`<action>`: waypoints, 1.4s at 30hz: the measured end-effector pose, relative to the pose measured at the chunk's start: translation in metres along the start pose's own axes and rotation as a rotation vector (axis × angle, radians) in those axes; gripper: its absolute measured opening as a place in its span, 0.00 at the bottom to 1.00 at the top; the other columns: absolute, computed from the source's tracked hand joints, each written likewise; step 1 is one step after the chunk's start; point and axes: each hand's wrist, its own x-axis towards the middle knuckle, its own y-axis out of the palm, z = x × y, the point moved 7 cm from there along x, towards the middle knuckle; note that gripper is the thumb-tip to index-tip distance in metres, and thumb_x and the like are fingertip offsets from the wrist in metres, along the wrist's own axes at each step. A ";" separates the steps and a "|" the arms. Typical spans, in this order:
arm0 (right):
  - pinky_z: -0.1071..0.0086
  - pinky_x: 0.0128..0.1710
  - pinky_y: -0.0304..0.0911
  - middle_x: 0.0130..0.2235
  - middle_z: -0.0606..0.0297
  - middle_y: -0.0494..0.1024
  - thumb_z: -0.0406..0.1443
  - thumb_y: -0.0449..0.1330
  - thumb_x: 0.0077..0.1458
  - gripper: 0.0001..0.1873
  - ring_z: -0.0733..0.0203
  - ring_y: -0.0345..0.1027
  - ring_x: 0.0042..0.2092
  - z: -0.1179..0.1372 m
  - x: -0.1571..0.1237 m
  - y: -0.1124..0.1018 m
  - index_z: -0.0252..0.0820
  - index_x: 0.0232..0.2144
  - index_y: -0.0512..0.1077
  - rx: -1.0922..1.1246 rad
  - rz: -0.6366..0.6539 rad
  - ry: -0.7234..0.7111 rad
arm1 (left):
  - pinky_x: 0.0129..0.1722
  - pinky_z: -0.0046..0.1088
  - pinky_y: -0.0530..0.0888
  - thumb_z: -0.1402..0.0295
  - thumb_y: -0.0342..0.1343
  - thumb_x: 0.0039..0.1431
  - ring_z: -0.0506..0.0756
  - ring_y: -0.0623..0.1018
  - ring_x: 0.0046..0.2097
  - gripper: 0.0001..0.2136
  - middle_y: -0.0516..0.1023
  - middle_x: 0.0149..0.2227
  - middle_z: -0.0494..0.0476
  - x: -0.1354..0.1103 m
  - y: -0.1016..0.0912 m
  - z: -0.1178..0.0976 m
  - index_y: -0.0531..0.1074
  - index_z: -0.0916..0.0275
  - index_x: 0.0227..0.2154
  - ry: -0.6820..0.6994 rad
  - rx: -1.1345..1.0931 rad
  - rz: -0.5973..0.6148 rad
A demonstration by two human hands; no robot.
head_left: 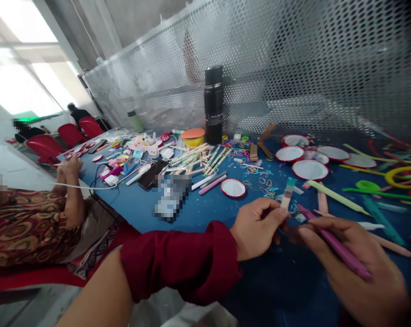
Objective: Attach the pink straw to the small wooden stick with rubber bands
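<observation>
My left hand (255, 227) is closed in a pinch around a small flat wooden craft stick (286, 199), held upright with a teal and greyish band of colour at its top end. A purple marker (344, 254) lies slanted in my right hand (365, 268), its tip pointing up and left toward the stick, a short gap apart. The fingers of my right hand are wrapped around the marker. Behind the two hands lie a pale yellow marker (338, 196) and scattered small coloured rubber bands (264, 181). The lower fingers of my left hand are partly hidden.
White discs with red rims (310, 170) lie behind my hands. A black bottle (214, 106) stands by the perforated metal screen (294, 68). Several loose craft sticks (205, 159), a phone (153, 174) and markers cover the blue table (133, 213). Another person (38, 218) sits at left.
</observation>
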 end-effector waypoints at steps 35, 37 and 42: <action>0.64 0.37 0.65 0.28 0.67 0.75 0.39 0.58 0.55 0.06 0.59 0.71 0.33 0.058 0.006 -0.010 0.45 0.28 0.70 -0.128 -0.209 -0.370 | 0.19 0.19 0.63 0.62 0.53 0.58 0.46 0.70 0.18 0.12 0.75 0.24 0.50 -0.002 0.011 0.012 0.64 0.63 0.41 -0.014 -0.009 0.176; 0.63 0.38 0.65 0.29 0.66 0.75 0.40 0.58 0.55 0.07 0.59 0.71 0.33 0.060 0.006 -0.010 0.45 0.27 0.70 -0.155 -0.224 -0.394 | 0.20 0.19 0.64 0.64 0.53 0.58 0.46 0.70 0.18 0.11 0.74 0.24 0.49 -0.002 0.012 0.012 0.64 0.63 0.41 -0.033 -0.010 0.180; 0.62 0.37 0.65 0.28 0.65 0.75 0.45 0.57 0.55 0.11 0.58 0.70 0.32 0.054 0.010 -0.005 0.46 0.28 0.71 -0.213 -0.163 -0.307 | 0.23 0.21 0.69 0.68 0.51 0.59 0.47 0.72 0.21 0.08 0.73 0.23 0.49 0.001 0.012 0.011 0.65 0.62 0.41 -0.009 -0.055 0.193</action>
